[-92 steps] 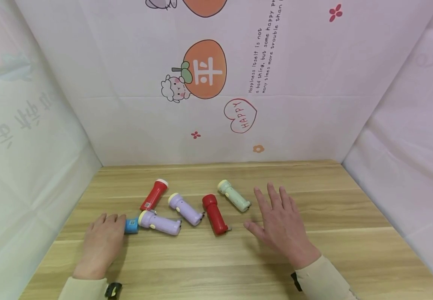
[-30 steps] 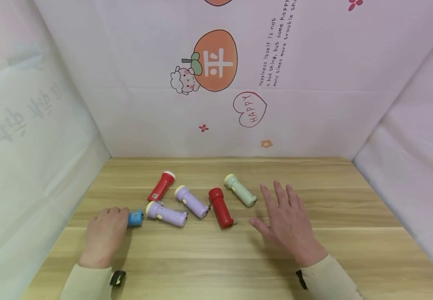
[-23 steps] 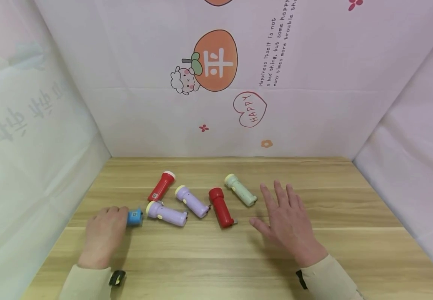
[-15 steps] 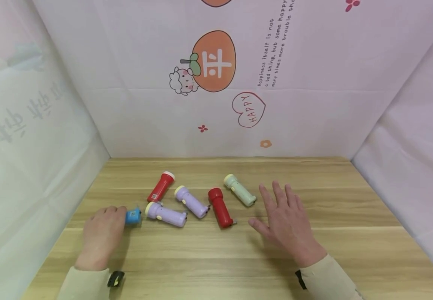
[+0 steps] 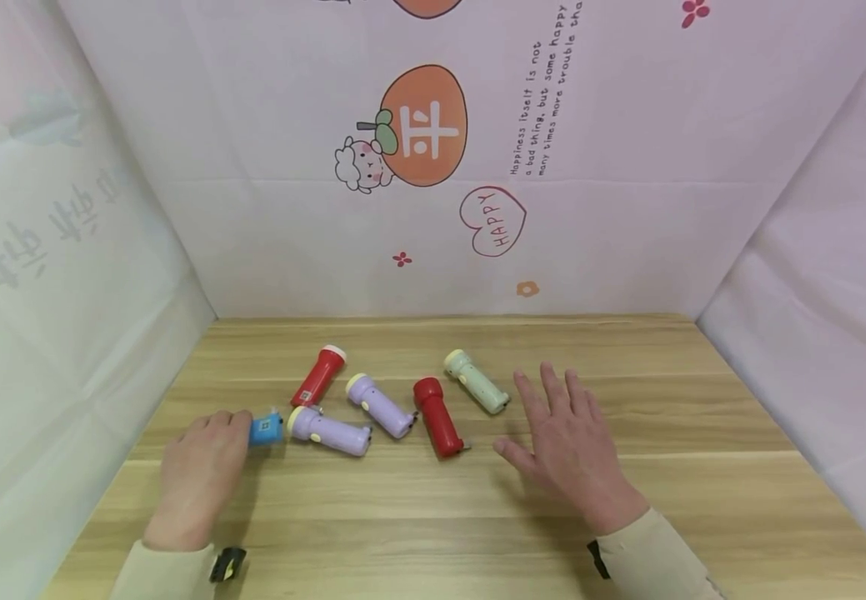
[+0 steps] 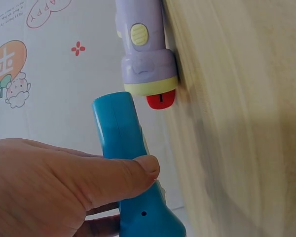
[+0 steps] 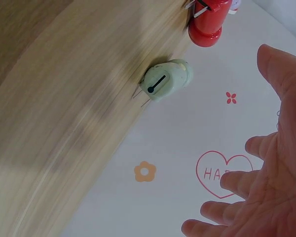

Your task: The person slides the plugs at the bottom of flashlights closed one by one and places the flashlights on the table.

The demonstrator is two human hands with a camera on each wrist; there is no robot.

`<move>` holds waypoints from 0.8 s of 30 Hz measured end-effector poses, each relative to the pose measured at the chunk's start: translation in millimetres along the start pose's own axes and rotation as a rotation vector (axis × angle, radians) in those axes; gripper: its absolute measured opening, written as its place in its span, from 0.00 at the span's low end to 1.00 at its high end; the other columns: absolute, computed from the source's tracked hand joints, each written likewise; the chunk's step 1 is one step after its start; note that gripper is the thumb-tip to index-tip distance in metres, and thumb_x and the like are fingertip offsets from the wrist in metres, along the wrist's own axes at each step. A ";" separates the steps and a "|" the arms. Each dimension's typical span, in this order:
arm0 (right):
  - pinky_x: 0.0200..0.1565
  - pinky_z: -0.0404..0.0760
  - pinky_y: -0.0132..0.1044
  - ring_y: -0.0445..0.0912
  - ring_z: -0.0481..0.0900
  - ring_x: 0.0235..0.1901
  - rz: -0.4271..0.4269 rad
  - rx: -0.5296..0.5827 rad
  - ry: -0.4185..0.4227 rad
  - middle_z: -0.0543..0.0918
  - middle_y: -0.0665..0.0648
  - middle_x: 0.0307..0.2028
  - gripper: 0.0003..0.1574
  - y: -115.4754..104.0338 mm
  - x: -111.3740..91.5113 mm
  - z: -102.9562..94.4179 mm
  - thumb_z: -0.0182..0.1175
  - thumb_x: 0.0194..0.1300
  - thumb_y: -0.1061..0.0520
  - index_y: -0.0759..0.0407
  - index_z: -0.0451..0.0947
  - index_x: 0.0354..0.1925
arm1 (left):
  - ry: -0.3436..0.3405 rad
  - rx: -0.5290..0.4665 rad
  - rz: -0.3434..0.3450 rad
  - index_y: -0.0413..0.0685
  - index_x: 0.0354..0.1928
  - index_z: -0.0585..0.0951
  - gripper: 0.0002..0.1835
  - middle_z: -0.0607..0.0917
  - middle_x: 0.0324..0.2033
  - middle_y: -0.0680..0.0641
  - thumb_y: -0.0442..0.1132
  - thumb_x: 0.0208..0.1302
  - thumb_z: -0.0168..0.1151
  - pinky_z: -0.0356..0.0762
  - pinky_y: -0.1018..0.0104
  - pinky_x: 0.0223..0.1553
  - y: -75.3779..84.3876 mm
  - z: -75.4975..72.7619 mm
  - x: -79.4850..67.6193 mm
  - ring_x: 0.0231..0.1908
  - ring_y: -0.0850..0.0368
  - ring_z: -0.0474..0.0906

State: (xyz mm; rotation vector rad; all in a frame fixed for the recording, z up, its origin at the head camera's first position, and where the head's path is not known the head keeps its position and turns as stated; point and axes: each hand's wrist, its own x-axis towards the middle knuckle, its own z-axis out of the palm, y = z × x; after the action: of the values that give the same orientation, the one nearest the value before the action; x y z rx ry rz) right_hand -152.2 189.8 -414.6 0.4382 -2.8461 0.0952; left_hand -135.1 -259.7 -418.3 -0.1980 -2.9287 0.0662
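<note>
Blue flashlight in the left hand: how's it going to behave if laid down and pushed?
The blue flashlight looks stiff: its shell shows no dent under the thumb of the left hand. It may roll, its barrel being rounded, and probably in a curve, since one end flares. The smooth surface could be somewhat slippery.

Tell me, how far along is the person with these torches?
Nothing looks plainly finished: no torch is set apart as done. In hand is just the blue torch, gripped by the left hand; the right hand holds nothing. Probably left to handle: two red torches, two purple torches and the green torch, all lying on the table.
</note>
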 end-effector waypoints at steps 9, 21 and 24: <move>0.69 0.64 0.72 0.77 0.57 0.74 -0.009 0.001 0.023 0.60 0.74 0.77 0.60 -0.6 0.0 -1.5 0.64 0.65 0.27 0.56 0.58 0.80 | 0.048 -0.002 0.021 0.36 0.51 0.79 0.12 0.86 0.47 0.33 0.27 0.67 0.63 0.83 0.37 0.38 6.6 -3.8 0.3 0.46 0.33 0.83; 0.69 0.63 0.72 0.76 0.56 0.75 -0.003 0.013 0.016 0.59 0.73 0.78 0.59 -2.0 0.1 -0.9 0.63 0.65 0.27 0.56 0.58 0.81 | 0.098 -0.016 0.047 0.36 0.54 0.79 0.13 0.87 0.47 0.34 0.28 0.69 0.63 0.84 0.39 0.37 15.6 -7.3 -0.4 0.46 0.35 0.84; 0.69 0.63 0.72 0.76 0.56 0.75 -0.006 0.013 0.023 0.60 0.73 0.77 0.59 -2.5 0.1 -1.0 0.64 0.65 0.27 0.56 0.58 0.80 | 0.095 -0.024 0.049 0.37 0.54 0.80 0.15 0.87 0.47 0.35 0.28 0.67 0.64 0.84 0.40 0.38 17.9 -8.7 0.9 0.46 0.36 0.84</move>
State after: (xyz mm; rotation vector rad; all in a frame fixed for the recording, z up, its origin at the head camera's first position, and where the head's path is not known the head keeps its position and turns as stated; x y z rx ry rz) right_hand -151.3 187.6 -413.6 0.4457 -2.8227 0.1166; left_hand -131.8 -241.5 -410.6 -0.2689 -2.8317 0.0282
